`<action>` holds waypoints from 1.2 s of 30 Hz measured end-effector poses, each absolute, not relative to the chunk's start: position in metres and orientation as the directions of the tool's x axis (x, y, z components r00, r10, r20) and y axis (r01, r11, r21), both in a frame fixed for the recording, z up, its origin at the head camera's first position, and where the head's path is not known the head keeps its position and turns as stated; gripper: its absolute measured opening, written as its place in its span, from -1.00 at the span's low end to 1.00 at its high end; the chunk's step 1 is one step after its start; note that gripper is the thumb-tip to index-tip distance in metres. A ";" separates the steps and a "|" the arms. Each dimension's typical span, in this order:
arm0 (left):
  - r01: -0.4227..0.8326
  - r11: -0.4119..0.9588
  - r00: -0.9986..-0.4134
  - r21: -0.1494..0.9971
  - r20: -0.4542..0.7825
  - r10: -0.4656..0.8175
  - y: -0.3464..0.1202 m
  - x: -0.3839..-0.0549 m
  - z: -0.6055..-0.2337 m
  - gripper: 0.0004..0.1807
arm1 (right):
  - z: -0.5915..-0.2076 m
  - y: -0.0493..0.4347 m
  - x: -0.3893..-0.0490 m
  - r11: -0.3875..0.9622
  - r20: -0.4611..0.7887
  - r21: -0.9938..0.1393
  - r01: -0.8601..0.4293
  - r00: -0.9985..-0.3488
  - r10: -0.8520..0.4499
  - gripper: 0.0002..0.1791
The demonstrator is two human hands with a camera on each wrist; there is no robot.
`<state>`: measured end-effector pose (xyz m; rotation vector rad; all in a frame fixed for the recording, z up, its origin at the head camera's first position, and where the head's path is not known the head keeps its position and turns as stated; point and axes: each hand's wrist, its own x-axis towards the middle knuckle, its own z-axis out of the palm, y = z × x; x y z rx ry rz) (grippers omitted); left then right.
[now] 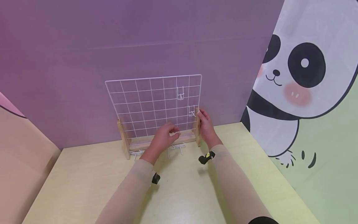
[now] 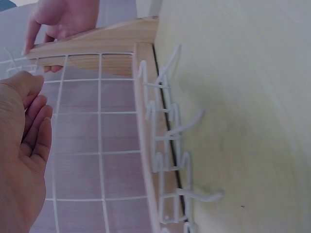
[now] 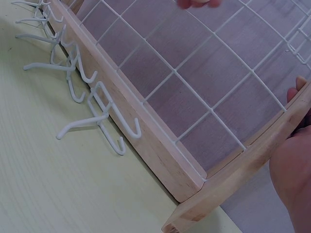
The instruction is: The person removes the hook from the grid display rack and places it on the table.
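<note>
A white wire grid panel (image 1: 151, 102) stands upright in a wooden stand (image 1: 123, 138). My right hand (image 1: 206, 126) grips the stand's right post (image 3: 238, 177), thumb on one side and fingers behind. In front of the lower grid is my left hand (image 1: 165, 137), its fingers loosely bent and nothing seen between them. An upper white hook (image 1: 180, 93) and a lower white hook (image 1: 191, 112) hang on the grid's right part. Several loose white wire hooks (image 3: 99, 111) lie in a row along the stand's bottom bar (image 3: 141, 126), partly hidden by my left arm in the head view.
The stand rests on a pale wooden table (image 1: 184, 193), close to a purple wall (image 1: 151, 37) behind it. To the right is a wall with a panda picture (image 1: 305, 90). Each wrist carries a small black device (image 1: 207, 157).
</note>
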<state>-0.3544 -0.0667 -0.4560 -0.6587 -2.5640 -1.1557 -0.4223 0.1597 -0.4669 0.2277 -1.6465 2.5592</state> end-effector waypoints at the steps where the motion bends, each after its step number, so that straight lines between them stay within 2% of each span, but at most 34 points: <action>1: 0.498 0.581 -0.866 0.644 0.407 0.291 -0.066 -0.355 -0.454 -0.89 | -0.467 0.160 -0.423 -0.416 0.173 -0.896 -0.155 -0.985 -0.005 -0.79; 21: 0.525 0.486 -0.828 0.699 0.551 0.103 -0.053 -0.361 -0.402 -0.77 | -0.470 0.160 -0.424 -0.380 0.199 -0.908 -0.177 -0.980 -0.020 -0.74; 28: 0.566 0.495 -0.776 0.659 0.628 0.052 -0.050 -0.363 -0.383 -0.73 | -0.469 0.161 -0.423 -0.388 0.186 -0.907 -0.164 -0.982 -0.020 -0.69; 36: 0.638 0.470 -0.708 0.610 0.705 0.044 -0.042 -0.366 -0.361 -0.65 | -0.469 0.161 -0.423 -0.387 0.189 -0.907 -0.166 -0.982 -0.023 -0.76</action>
